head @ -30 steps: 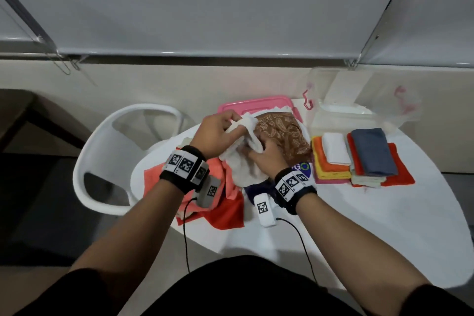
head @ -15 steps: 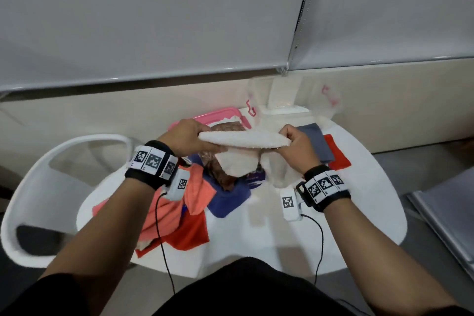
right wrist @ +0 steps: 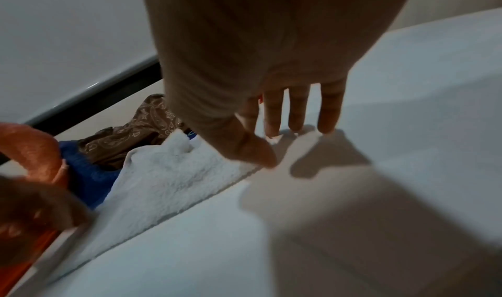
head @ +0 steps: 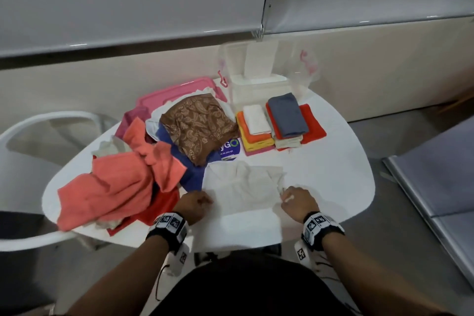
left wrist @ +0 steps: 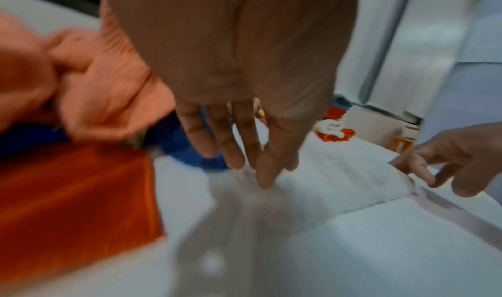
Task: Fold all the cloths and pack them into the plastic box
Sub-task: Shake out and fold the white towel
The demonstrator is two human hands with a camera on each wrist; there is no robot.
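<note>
Terry pile is what I read on the white fluffy cloth [head: 243,187], spread low and centre in the head view on the white rounded worktop [head: 333,174], its far part still rumpled. It looks light, limp and slightly grippy, so I judge it will drape rather than hold an edge and will drag on the surface instead of sliding freely.

My left hand [head: 193,204] sits at the cloth's near left corner; in the left wrist view its fingers [left wrist: 260,168] reach down fairly straight onto the fabric, so that grip looks open and pressing rather than closed round anything. My right hand [head: 297,201] is at the near right corner; from above a scrap of white shows at the fingertips, which suggests a pinch, but the right wrist view shows the fingers [right wrist: 296,112] extended with the thumb just touching the cloth's edge, so I cannot tell whether that grip has truly closed on it.

I would take it by the two near corners, pinching hem rather than pile, and lift them together to fold it.

The clear plastic box [head: 266,77] stands open in the upper centre, with folded stacks just in front of it. A salmon towel [head: 123,182] and a brown paisley cloth [head: 200,126] lie unfolded at left.
</note>
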